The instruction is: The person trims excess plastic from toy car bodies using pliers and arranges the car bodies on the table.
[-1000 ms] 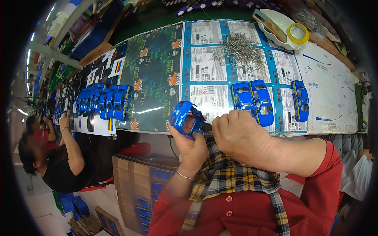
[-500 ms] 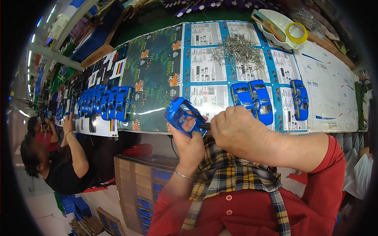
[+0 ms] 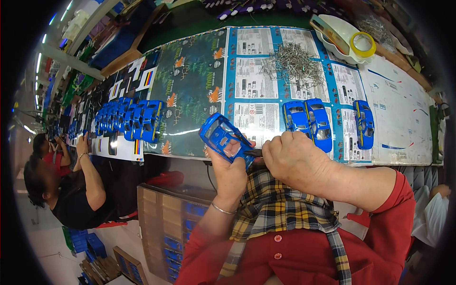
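Note:
My left hand [image 3: 229, 178] is closed around a blue toy car body shell [image 3: 214, 129], held over the table's front edge with its hollow inside facing up. My right hand [image 3: 295, 157] is a fist around a slim dark tool [image 3: 254, 153]. The tool's tip reaches the near end of the shell; my fingers hide the rest, and its kind does not show. Just beyond my right hand stand two blue toy cars [image 3: 319, 124] side by side, and another blue toy car [image 3: 364, 124] sits farther right.
Thin metal pins [image 3: 298, 65] lie heaped at the back. A white dish [image 3: 327, 29] holds a yellow tape roll [image 3: 362, 44]. Several blue cars [image 3: 150, 121] stand in a row at left. A co-worker [image 3: 71, 202] sits there, and a partitioned box [image 3: 161, 213] stands below the table.
The shell has turned slightly in my left hand, showing more of its open inside. My right hand keeps the tool at its near end. The whole view has shifted a little.

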Tool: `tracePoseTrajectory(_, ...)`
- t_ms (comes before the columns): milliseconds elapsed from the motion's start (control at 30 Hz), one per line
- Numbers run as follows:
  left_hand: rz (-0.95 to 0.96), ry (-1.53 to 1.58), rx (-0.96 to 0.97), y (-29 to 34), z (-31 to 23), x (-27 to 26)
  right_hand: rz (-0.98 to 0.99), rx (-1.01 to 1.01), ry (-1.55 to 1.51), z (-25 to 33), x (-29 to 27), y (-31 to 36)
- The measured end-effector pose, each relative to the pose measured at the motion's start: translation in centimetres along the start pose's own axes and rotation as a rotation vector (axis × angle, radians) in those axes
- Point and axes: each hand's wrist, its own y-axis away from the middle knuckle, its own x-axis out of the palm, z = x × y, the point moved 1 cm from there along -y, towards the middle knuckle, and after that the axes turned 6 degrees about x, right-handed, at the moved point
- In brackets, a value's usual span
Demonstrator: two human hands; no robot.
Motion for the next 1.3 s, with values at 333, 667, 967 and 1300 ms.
tracePoseTrajectory(333,0.054,0.072,-0.029,-1.4,-1.1,-0.3,-0.007,0.086,-0.295,-0.5,-0.3,-0.2)
tracePoseTrajectory(667,-0.001,-1.133,0.463,-7.5,-3.7,-9.6,0.002,0.322,-0.645,-1.1,-0.9,3.5)
tracePoseTrajectory(967,-0.249,-1.804,0.595,-10.4,-3.6,-16.5,0.014,0.471,-0.821,-0.3,0.5,5.6)
tracePoseTrajectory(1300,-0.246,-1.592,0.508,-12.0,-3.4,-17.7,0.006,0.583,-0.909,-0.7,0.5,6.8)
